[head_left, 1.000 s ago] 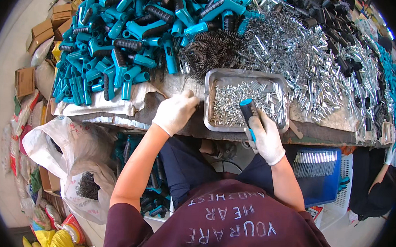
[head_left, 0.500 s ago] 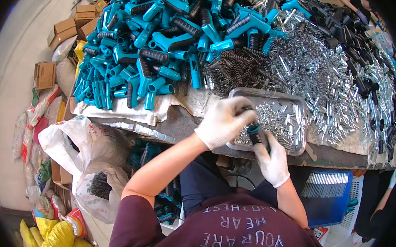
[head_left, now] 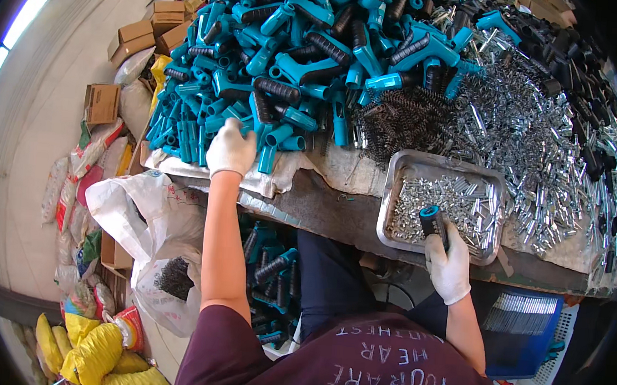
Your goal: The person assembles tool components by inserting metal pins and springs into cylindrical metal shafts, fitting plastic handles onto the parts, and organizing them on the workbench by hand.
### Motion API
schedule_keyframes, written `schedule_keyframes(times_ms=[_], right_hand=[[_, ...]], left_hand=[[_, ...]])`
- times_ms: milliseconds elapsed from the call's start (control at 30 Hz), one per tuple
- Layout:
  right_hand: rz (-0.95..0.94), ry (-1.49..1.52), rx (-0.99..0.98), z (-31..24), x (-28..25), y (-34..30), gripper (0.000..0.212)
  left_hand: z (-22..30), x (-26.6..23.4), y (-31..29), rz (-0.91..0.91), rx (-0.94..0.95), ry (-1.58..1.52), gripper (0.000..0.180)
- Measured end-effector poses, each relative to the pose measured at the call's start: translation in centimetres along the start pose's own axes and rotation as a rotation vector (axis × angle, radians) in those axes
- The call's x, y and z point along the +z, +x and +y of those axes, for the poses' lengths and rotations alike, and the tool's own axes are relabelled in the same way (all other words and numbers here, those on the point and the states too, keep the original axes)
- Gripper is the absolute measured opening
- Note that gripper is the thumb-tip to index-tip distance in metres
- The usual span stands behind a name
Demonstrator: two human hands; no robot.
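Note:
My right hand (head_left: 448, 263), in a white glove, is closed around a teal-and-black tool handle (head_left: 435, 225). The handle stands tilted over the near side of a metal tray (head_left: 383, 223), its round open end upward. Inside the tray lie small silvery metal parts (head_left: 444, 202). My left hand (head_left: 231, 150), gloved too, reaches to the near edge of a heap of teal plastic housings (head_left: 219, 86). Its fingers look apart and touch or hover just over the pieces; their tips are partly hidden.
Dark coil springs (head_left: 406, 124) and a wide spread of silvery pins and springs (head_left: 513, 128) cover the table behind the tray. Black parts (head_left: 568, 60) lie at the far right. Below the table edge are a white plastic bag (head_left: 135, 209) and a blue bin (head_left: 524, 329).
My left hand has left the handle and swung left to the teal heap. The right hand keeps hold of the handle over the tray. The view has shifted slightly.

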State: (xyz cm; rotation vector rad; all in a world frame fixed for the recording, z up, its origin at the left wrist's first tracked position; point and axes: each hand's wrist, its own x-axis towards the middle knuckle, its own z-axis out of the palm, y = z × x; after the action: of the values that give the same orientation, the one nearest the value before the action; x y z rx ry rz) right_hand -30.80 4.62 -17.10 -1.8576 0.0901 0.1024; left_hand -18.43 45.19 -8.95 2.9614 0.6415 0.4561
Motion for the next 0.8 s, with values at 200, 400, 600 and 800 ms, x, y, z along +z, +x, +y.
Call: schedule_keyframes(times_ms=[200, 400, 600, 800], right_hand=[[0.006, -0.033, 0.026, 0.1, -0.1, 0.0, 0.039], [-0.019, -0.010, 0.055, 0.1, 0.1, 0.0, 0.043], [0.015, -0.015, -0.030, 1.0, 0.4, 0.1, 0.042], [-0.016, 0.080, 0.068, -0.2, -0.4, -0.9, 0.044]], left_hand=[[3.1, 1.2, 0.9, 0.004, -0.049, -0.221, 0.058], [6.0, 0.3, 4.8, -0.151, -0.145, 0.113, 0.099], [7.5, -1.0, 5.3, -0.246, -0.193, 0.226, 0.113], [8.0, -5.0, 2.7, -0.008, -0.151, 0.198, 0.070]])
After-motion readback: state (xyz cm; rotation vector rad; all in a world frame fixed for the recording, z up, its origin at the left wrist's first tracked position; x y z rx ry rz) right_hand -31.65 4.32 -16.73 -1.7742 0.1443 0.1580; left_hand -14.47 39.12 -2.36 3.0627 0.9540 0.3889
